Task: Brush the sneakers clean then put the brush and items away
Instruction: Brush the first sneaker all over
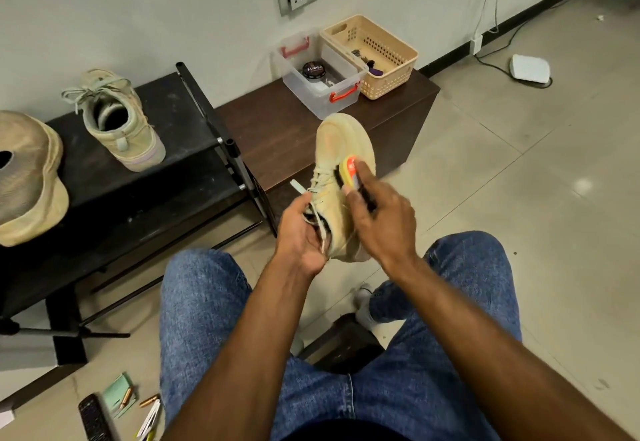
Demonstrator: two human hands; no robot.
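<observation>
I hold a beige sneaker (341,150) in the air above my knees, toe pointing away from me. My left hand (301,229) grips its heel and collar from the left, with loose laces hanging over my fingers. My right hand (381,219) is closed on a yellow and orange brush (350,171), whose dark bristles press against the sneaker's right side near the laces. A second beige sneaker (119,122) stands on the black shoe rack (180,150) to the left.
A worn tan shoe (29,177) lies at the rack's left end. On the brown bench (277,129) sit a clear bin (320,77) with a polish tin and a beige basket (374,54). Small items and a remote (95,420) lie on the tiled floor.
</observation>
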